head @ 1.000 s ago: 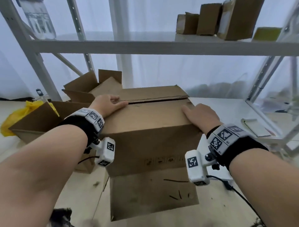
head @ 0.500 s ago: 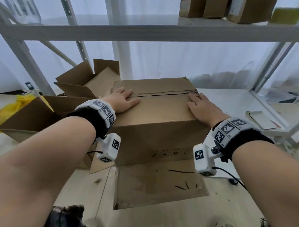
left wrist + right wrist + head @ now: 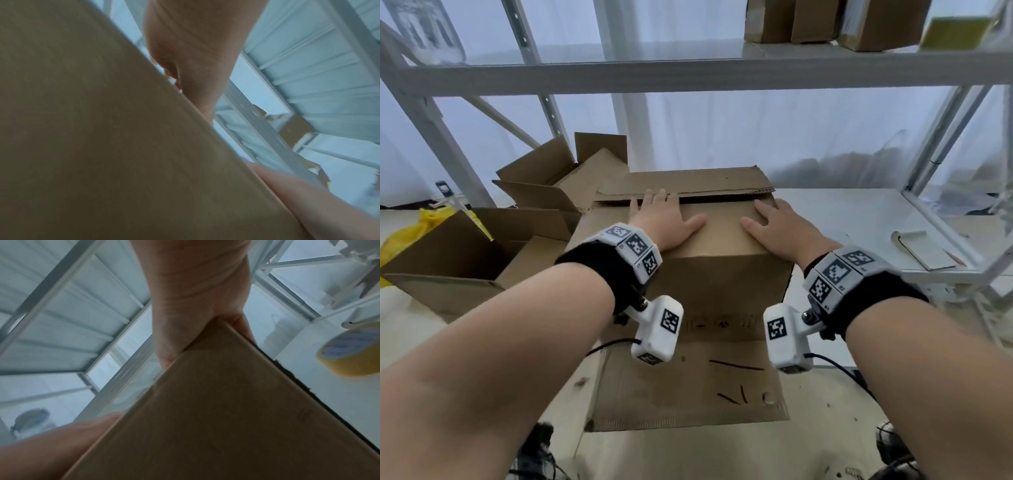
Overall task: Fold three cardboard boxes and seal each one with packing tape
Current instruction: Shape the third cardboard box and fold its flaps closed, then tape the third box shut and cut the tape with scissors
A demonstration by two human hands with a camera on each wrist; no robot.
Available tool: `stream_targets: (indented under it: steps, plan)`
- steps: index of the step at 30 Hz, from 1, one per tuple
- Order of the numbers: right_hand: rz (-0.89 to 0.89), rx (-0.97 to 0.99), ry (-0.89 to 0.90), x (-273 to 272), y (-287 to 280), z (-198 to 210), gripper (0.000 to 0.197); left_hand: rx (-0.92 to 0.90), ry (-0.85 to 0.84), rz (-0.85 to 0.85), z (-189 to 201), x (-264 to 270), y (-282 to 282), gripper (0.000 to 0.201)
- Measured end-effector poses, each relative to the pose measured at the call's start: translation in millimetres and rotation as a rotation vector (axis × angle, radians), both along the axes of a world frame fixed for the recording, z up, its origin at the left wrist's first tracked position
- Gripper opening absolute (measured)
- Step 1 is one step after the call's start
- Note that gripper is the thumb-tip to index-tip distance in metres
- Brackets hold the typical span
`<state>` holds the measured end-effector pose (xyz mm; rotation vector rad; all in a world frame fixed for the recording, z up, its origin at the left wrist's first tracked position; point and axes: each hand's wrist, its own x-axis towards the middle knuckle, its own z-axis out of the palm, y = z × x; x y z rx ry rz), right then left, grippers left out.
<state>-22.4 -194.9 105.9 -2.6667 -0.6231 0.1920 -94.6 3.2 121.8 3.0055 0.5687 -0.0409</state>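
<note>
A brown cardboard box (image 3: 722, 284) stands in front of me with its top flaps folded down; a narrow seam runs along the far side. My left hand (image 3: 664, 219) lies flat on the near flap, fingertips at the seam. My right hand (image 3: 777, 229) lies flat on the same flap to the right, fingers straight. In the wrist views the box wall (image 3: 102, 146) (image 3: 226, 410) fills the frame under each palm. A yellow roll of packing tape (image 3: 349, 355) sits on the white surface to the right, seen only in the right wrist view.
Two open cardboard boxes (image 3: 465, 260) (image 3: 561, 178) stand at the left, beside a yellow bag (image 3: 410, 236). A loose cardboard sheet (image 3: 688, 383) lies under the box's near side. A notebook (image 3: 921, 250) lies at the right. A white shelf beam (image 3: 688, 72) crosses overhead with small boxes (image 3: 825, 20) on it.
Both hands slid inward along the top flap toward its middle, staying flat. The view tilted down and moved closer over the box.
</note>
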Motion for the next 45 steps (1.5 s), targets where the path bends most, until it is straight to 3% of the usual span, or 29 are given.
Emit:
stream_targets:
  steps: [4, 6, 11, 14, 18, 20, 28, 31, 34, 37, 40, 42, 45]
  plan:
    - [-0.026, 0.514, 0.155, 5, -35, -14, 0.049, -0.061, -0.175, -0.216, -6, 22, -67, 0.062]
    - [-0.145, 0.580, 0.118, 12, -58, -30, 0.046, -0.093, -0.275, -0.276, -5, 34, -93, 0.053]
    - [-0.278, 0.059, 0.113, 48, -117, -83, 0.030, 0.023, -0.324, -0.331, -4, 58, -143, 0.040]
    - [-0.248, -0.050, 0.144, 58, -127, -94, 0.022, 0.097, -0.299, -0.330, -11, 68, -150, 0.040]
    - [-0.190, -0.239, 0.136, 73, -129, -116, 0.053, 0.064, -0.281, -0.304, -17, 77, -148, 0.039]
    - [-0.195, -0.304, 0.166, 77, -127, -128, 0.059, 0.017, -0.294, -0.299, -17, 78, -147, 0.037]
    - [-0.153, -0.608, -0.050, 80, -122, -133, 0.042, -0.134, -0.438, -0.244, -14, 74, -136, 0.028]
    - [-0.136, -0.495, -0.166, 78, -120, -129, 0.038, -0.204, -0.463, -0.249, -12, 70, -125, 0.033]
    - [-0.199, -0.209, -0.310, 73, -112, -111, 0.033, -0.206, -0.418, -0.291, -7, 61, -113, 0.035]
    - [-0.276, 0.111, -0.368, 63, -93, -73, 0.030, -0.052, -0.284, -0.205, -1, 47, -88, 0.061]
    - [-0.224, 0.317, -0.426, 47, -70, -31, 0.026, -0.055, -0.175, -0.115, 3, 31, -43, 0.082]
    - [-0.125, 0.389, -0.486, 31, -50, -9, 0.023, -0.069, -0.127, -0.050, 4, 18, -9, 0.089]
    - [0.010, 0.328, -0.533, 6, -19, 12, 0.028, -0.074, -0.075, 0.035, 7, 1, 25, 0.091]
